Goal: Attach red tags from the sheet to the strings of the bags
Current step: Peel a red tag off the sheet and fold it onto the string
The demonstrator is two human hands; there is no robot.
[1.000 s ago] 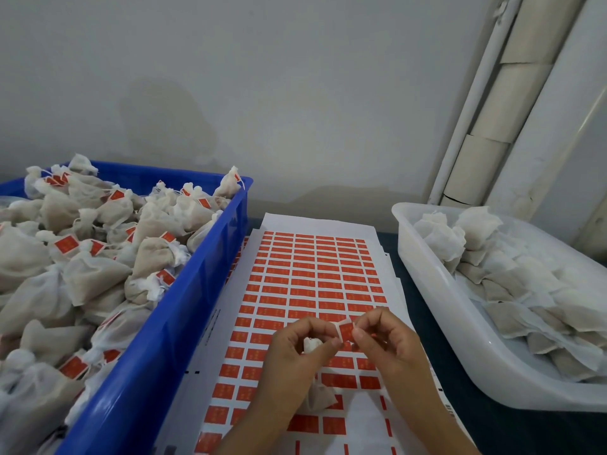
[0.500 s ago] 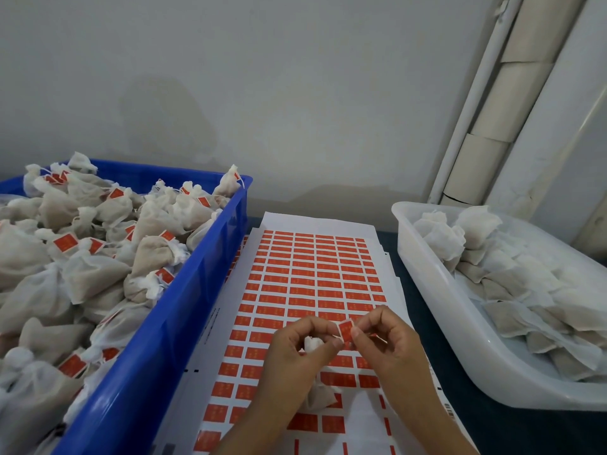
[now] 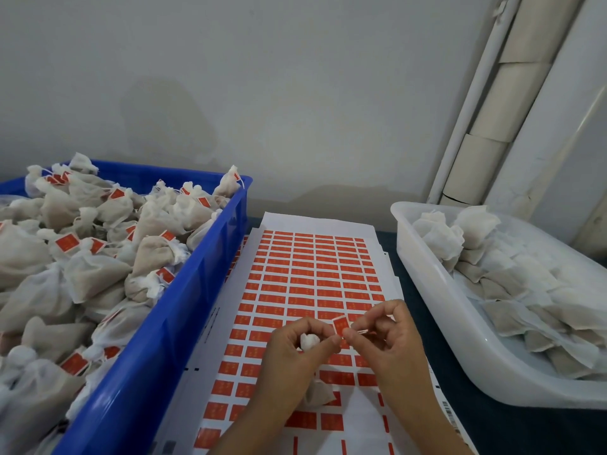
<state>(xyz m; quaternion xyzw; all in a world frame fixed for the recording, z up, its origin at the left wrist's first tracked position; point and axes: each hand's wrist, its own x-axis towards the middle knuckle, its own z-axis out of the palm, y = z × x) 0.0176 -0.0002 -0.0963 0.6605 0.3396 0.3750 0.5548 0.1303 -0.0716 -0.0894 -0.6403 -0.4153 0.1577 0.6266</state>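
A white sheet [image 3: 315, 267] printed with rows of red tags lies flat in the middle. Above its near part, my left hand [image 3: 292, 353] grips a small white cloth bag [image 3: 310, 341], whose lower end [image 3: 317, 394] hangs below my palm. My right hand [image 3: 387, 339] pinches a single red tag [image 3: 340, 324] between thumb and forefinger, right beside my left fingertips. The bag's string is too thin to make out clearly.
A blue crate [image 3: 157, 339] on the left is heaped with bags that carry red tags. A white plastic tub [image 3: 437, 326] on the right holds flat bags without tags. Behind stand a grey wall and a white pipe [image 3: 469, 103].
Both hands stay together over the sheet; my right fingers have shifted slightly on the red tag. Nothing else has moved.
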